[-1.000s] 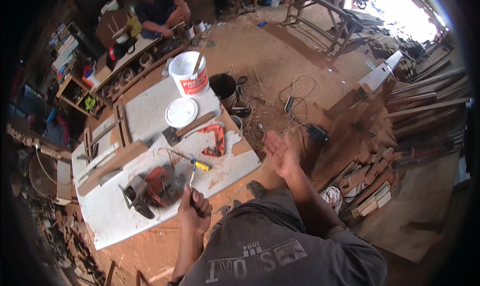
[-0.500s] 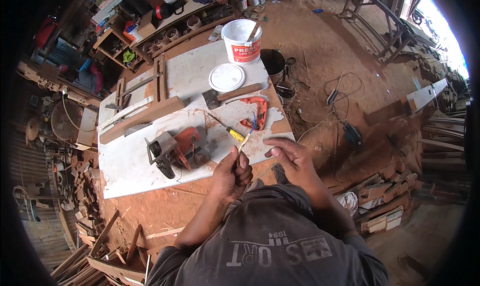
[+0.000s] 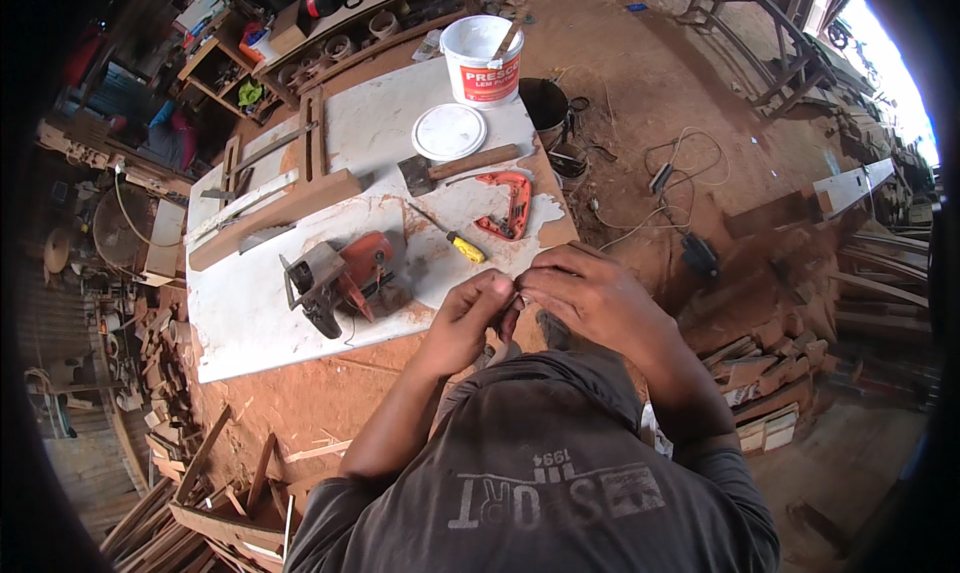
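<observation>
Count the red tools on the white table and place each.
2: the power tool, left of the left hand, and the C-shaped tool, just beyond the right hand. Small ones may be hidden behind the hands.

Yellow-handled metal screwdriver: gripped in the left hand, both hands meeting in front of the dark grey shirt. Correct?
Wrong on the grip: the head view shows the yellow-handled metal screwdriver lying on the white-topped table, beyond the left hand, not in it. The left hand and right hand do meet in front of the dark grey shirt.
</observation>
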Available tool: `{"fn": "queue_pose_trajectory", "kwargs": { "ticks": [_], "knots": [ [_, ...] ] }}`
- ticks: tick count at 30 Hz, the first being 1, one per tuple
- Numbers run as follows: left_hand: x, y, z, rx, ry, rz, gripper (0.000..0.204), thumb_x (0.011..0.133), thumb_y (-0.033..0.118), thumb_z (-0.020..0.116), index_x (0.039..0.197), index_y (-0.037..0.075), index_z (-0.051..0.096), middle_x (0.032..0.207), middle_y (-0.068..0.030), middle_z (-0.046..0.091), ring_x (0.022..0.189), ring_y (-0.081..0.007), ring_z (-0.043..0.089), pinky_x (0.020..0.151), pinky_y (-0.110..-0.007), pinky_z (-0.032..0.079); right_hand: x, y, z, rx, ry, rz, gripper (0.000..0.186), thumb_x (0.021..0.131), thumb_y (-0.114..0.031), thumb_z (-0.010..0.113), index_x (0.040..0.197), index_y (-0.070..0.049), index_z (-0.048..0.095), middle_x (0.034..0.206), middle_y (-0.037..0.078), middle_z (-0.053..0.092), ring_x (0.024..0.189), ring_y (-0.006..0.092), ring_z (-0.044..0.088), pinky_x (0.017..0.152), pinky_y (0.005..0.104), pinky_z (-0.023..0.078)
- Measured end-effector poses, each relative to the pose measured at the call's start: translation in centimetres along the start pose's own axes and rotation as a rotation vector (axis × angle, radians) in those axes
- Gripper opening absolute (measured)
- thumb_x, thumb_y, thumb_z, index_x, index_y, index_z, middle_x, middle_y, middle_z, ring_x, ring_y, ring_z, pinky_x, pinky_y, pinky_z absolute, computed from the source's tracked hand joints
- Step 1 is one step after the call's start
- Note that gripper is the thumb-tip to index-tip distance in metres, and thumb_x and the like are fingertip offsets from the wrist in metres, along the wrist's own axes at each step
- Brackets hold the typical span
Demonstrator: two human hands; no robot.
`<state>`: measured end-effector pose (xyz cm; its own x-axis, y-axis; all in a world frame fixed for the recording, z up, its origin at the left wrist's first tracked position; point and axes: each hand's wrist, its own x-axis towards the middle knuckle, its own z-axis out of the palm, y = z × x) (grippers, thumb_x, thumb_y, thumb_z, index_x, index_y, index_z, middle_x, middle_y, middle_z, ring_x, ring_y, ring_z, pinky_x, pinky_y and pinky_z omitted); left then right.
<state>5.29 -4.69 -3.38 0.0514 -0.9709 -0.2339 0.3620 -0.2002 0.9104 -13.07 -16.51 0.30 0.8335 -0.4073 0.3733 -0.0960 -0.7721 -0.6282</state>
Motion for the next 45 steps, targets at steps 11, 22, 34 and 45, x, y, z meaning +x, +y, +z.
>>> {"fn": "queue_pose_trajectory", "kwargs": {
  "ticks": [11,22,34,45],
  "knots": [
    [1.8,-1.0,1.9,0.346,0.129,-0.003,0.036,0.109,0.030,0.052,0.084,0.004,0.056,0.064,0.0003,0.054,0.058,-0.0072,0.050,0.056,-0.025,0.042,-1.3,-1.2,0.2,-0.224,-0.024,0.054,0.016,0.089,-0.009,0.068,0.098,0.001,0.062,0.095,0.014,0.059,0.091,0.0328,0.059,0.079,0.0429,0.051],
    [2.1,-3.8,2.0,0.235,0.093,-0.163,0.040,0.108,0.037,0.050,0.085,0.005,0.058,0.066,-0.0013,0.057,0.059,-0.0082,0.051,0.057,-0.025,0.042,-3.1,-0.4,0.9,-0.201,-0.085,0.055,0.014,0.089,-0.008,0.068,0.098,0.001,0.062,0.095,0.014,0.058,0.092,0.0336,0.058,0.082,0.0443,0.050],
    [1.9,-8.4,1.1,0.051,-0.144,-0.315,0.029,0.107,0.032,0.053,0.101,0.006,0.065,0.080,0.0013,0.056,0.072,-0.0073,0.051,0.064,-0.024,0.043,-4.8,1.7,1.7,-0.010,-0.172,0.311,0.016,0.089,-0.013,0.072,0.089,0.000,0.062,0.086,0.015,0.060,0.083,0.0363,0.061,0.073,0.0458,0.048],
    [4.1,-9.7,0.6,-0.364,0.284,-0.276,0.022,0.103,0.027,0.060,0.098,0.006,0.065,0.086,-0.0042,0.063,0.078,-0.0131,0.062,0.072,-0.029,0.052,-5.1,-0.3,4.7,-0.061,-0.070,0.438,0.018,0.093,-0.017,0.069,0.096,-0.003,0.059,0.089,0.019,0.065,0.087,0.0413,0.063,0.075,0.0512,0.050]
  ]
}}
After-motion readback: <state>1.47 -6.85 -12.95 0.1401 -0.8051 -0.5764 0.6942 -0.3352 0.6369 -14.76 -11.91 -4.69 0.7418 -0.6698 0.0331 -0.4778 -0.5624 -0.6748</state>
